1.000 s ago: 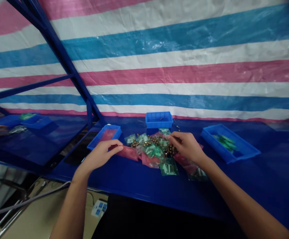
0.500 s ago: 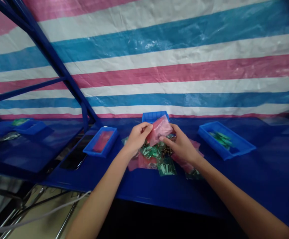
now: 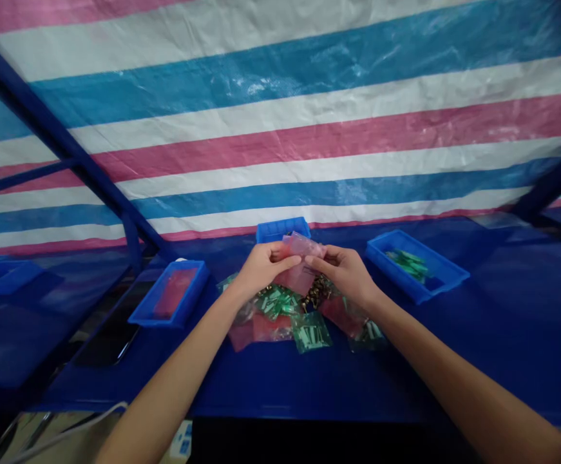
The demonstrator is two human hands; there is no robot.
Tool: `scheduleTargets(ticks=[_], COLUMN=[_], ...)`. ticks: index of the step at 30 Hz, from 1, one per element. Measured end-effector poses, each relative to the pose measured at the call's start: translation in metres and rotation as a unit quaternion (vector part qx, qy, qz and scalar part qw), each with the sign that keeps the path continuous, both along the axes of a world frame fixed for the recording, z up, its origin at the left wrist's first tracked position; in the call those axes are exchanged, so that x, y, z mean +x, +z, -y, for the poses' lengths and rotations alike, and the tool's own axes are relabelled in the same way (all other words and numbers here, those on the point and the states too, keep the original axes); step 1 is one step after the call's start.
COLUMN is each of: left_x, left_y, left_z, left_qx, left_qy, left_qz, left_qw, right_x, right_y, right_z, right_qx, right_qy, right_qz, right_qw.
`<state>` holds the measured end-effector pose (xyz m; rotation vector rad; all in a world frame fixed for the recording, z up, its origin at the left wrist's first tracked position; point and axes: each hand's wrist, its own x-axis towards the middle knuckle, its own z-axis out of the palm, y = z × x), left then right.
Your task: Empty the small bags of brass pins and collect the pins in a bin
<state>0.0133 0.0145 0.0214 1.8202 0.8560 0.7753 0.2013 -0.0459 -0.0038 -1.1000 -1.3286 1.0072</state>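
Note:
A pink plastic bag (image 3: pixel 298 278) is held up between my two hands, over a heap on the table. My left hand (image 3: pixel 265 265) pinches its left side between thumb and fingers. At its upper right edge, my right hand (image 3: pixel 342 269) grips it the same way. Below lie green packets (image 3: pixel 279 301), brass-coloured small parts (image 3: pixel 317 291) and more pink bags (image 3: pixel 271 327). One green packet (image 3: pixel 312 332) with pale strips inside lies flat at the front of the heap. What the held bag contains, if anything, I cannot make out.
Left of the heap stands a blue tray (image 3: pixel 198 283) with pink bags, beside a dark phone (image 3: pixel 109 341). A blue tray (image 3: pixel 447 278) with green packets is at right. Another blue bin (image 3: pixel 284 227) sits behind my hands, near the striped sheet (image 3: pixel 280 148). A blue frame post (image 3: pixel 51 125) slants at left.
My view has swung to the right. The pink bag has tilted and bunched at its top, and my fingertips have come closer together on it.

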Motion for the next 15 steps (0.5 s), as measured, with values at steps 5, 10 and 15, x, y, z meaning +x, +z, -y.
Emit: scheduleTargets(ticks=[5,10,15], left_x=[-0.016,-0.023,-0.024], left_y=[-0.01,-0.011,-0.006], left_z=[0.006,0.015,0.026], left_qx=[-0.006,-0.045,-0.057], left_qy=[0.039,0.014,-0.001], left_qz=[-0.025,0.009,0.043], left_qw=[0.999,0.999,0.997], right_x=[-0.01,-0.02,-0.02], right_y=[0.005,0.01,0.012], right_z=[0.01,0.016,0.016], right_qx=[-0.008,-0.014,-0.027], right_qy=[0.038,0.054,0.084], right_qz=[0.033,-0.001,0.02], right_qw=[0.999,0.998,0.996])
